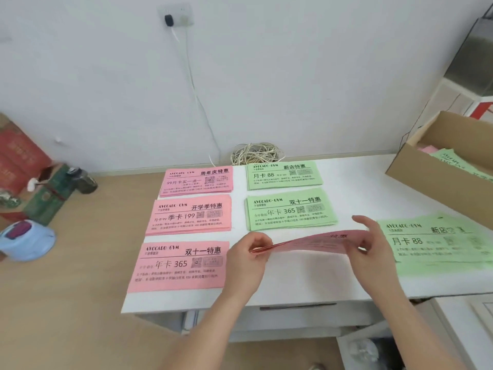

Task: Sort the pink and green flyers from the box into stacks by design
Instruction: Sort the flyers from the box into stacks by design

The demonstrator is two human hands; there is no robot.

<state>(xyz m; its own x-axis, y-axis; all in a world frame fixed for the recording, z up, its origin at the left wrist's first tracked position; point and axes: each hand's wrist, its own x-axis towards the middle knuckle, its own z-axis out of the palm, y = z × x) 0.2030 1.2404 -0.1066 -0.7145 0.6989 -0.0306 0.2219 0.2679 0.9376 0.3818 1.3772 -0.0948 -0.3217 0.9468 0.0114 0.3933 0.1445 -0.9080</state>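
Left hand (250,252) and right hand (370,244) pinch pink flyer (312,243), long axis left-right.

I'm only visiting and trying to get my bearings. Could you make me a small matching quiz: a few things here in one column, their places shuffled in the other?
Things
1. thin pink paper flyer
2. brown cardboard box
3. tangled coil of white cable
4. loose pile of green paper flyers

Places
A. against the wall, behind the far green flyer stack
B. held between the left hand and right hand
C. flat on the white tabletop, just right of the right hand
D. open, at the far right

Pairs: 1-B, 2-D, 3-A, 4-C
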